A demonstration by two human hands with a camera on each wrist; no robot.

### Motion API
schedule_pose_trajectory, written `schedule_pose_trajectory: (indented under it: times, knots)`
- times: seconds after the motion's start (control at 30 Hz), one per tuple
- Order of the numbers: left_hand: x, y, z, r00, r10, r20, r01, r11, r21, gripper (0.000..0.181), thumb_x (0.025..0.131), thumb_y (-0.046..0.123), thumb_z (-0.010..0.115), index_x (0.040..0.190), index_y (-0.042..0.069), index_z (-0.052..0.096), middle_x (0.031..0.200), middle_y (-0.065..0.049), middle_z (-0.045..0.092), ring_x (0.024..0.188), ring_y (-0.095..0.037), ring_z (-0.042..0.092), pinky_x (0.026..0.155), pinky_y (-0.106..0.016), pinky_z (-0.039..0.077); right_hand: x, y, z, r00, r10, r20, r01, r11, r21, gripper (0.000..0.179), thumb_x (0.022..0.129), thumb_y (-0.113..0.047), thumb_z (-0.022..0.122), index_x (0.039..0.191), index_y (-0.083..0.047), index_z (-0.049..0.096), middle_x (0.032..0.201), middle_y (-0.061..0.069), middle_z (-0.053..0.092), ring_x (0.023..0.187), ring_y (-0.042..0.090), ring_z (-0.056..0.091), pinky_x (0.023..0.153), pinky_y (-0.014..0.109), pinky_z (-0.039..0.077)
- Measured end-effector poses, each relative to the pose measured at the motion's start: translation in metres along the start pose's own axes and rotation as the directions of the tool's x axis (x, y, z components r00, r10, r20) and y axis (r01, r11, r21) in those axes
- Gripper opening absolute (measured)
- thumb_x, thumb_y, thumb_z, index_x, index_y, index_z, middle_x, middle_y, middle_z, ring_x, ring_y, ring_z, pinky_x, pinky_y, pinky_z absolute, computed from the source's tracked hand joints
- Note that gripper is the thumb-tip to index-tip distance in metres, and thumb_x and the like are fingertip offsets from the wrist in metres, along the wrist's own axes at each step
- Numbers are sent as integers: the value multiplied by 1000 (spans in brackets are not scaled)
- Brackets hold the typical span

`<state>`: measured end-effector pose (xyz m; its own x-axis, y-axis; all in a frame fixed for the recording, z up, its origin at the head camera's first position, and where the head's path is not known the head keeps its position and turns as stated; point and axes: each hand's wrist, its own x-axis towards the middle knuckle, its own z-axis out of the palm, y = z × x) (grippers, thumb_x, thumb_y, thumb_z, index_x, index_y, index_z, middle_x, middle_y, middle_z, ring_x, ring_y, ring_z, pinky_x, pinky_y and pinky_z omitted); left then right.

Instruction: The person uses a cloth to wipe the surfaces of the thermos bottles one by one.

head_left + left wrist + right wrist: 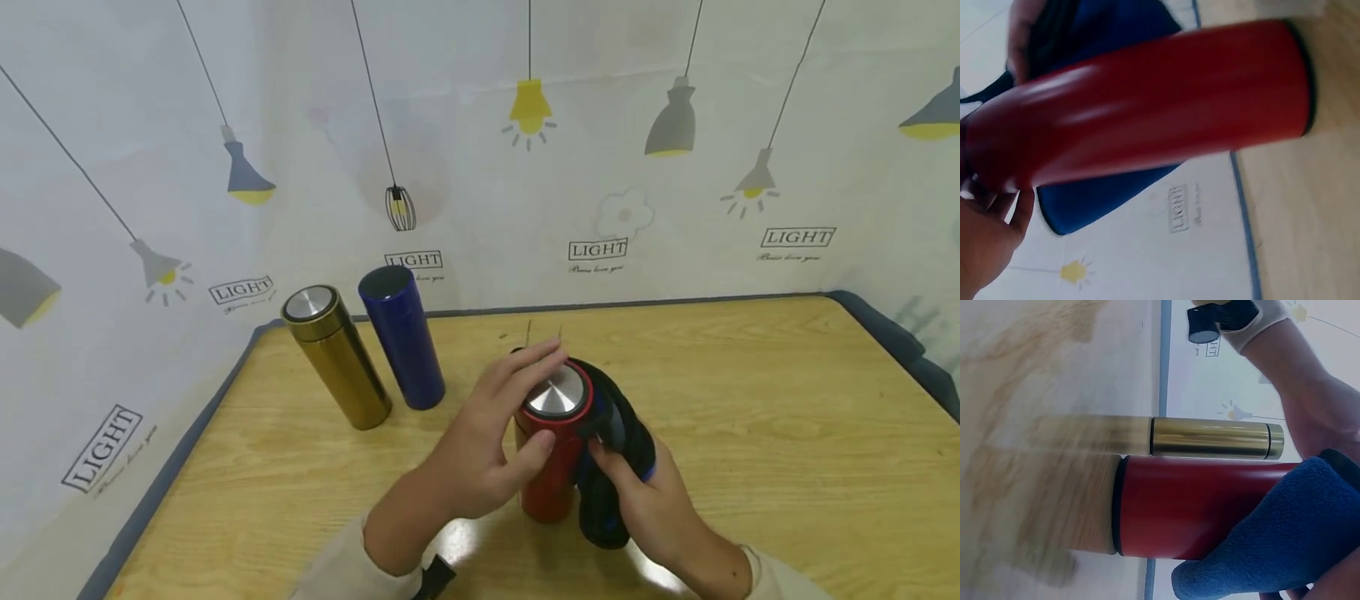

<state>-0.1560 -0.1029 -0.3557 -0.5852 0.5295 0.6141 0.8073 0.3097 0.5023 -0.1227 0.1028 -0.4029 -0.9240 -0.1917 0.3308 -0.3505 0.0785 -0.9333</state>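
A red thermos bottle (551,475) with a silver lid (557,393) stands upright on the table in the head view. My left hand (480,442) holds it near the top, thumb at the front and fingers across the lid's far side. My right hand (660,508) grips a folded blue cloth (1285,531) with black edging against the bottle's right side. In the left wrist view the cloth (1116,25) shows behind the red bottle (1166,106). Part of the right hand is hidden by the cloth.
A gold thermos (341,367) and a blue thermos (405,342) stand upright at the back left of the wooden table (750,400). Behind the table hangs a white backdrop (480,167) printed with lamps. Dark edging runs along the table's back and left sides.
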Motion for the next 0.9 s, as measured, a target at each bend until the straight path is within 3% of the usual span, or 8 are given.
schedule_pose_trajectory:
  times: [0.13, 0.23, 0.4, 0.5, 0.57, 0.67, 0.77, 0.9]
  knots:
    - [-3, -4, 13, 996, -66, -62, 63, 996, -62, 78, 97, 37, 60, 157, 10, 19, 153, -11, 38, 138, -24, 44, 114, -43, 41, -1, -1, -2, 998, 9, -55, -7, 999, 38, 18, 103, -2, 48, 117, 0, 59, 99, -2, 68, 88, 8, 67, 76, 24, 58]
    - [-5, -8, 20, 983, -157, -97, 147, 984, -100, 95, 89, 51, 69, 157, 14, 13, 146, -10, 43, 131, -24, 48, 109, -43, 45, 0, -5, -4, 989, -63, -131, 77, 992, 104, 20, 102, 3, 46, 114, -1, 61, 99, -1, 69, 88, 8, 69, 74, 23, 59]
    - [-9, -13, 28, 927, -373, -35, 348, 892, -289, 98, 76, 25, 89, 150, 22, 24, 137, -4, 53, 125, -17, 54, 103, -40, 50, 6, -17, -7, 930, -275, -242, 306, 946, 103, 33, 96, 14, 46, 113, -6, 65, 104, -2, 69, 94, 6, 66, 82, 16, 56]
    - [-10, -18, 31, 911, -407, 58, 388, 804, -450, 83, 79, 27, 85, 144, 19, 34, 134, -5, 59, 119, -16, 60, 101, -37, 52, 15, -26, -5, 865, -443, -237, 461, 887, 27, 30, 93, 15, 50, 118, 4, 64, 110, 0, 70, 98, 7, 65, 87, 15, 53]
    - [-10, -21, 33, 913, -395, 102, 389, 768, -509, 76, 83, 39, 81, 142, 18, 38, 133, -7, 61, 117, -15, 62, 100, -34, 53, 23, -33, -3, 799, -574, -178, 582, 813, -10, 29, 95, 9, 54, 123, 14, 59, 121, 10, 68, 111, 16, 65, 98, 21, 51]
    - [-11, -24, 36, 927, -363, 98, 358, 774, -522, 78, 85, 50, 75, 143, 13, 38, 130, -13, 62, 112, -14, 65, 96, -33, 55, 35, -43, 1, 674, -734, -84, 731, 679, -61, 36, 98, -3, 59, 123, 22, 55, 130, 23, 64, 128, 30, 58, 112, 33, 44]
    - [-13, -24, 40, 933, -352, 75, 339, 787, -515, 70, 87, 39, 75, 139, 6, 42, 125, -18, 64, 108, -12, 66, 94, -32, 57, 41, -47, 2, 574, -819, 0, 811, 568, -144, 40, 99, -14, 62, 119, 21, 59, 129, 27, 64, 134, 36, 53, 118, 41, 38]
    - [-13, -23, 42, 935, -349, 65, 328, 777, -537, 59, 84, 25, 74, 134, 3, 51, 123, -20, 65, 107, -10, 66, 95, -32, 56, 42, -50, -2, 530, -843, 90, 839, 506, -201, 46, 100, -25, 60, 118, 17, 63, 130, 22, 65, 135, 33, 53, 118, 44, 35]
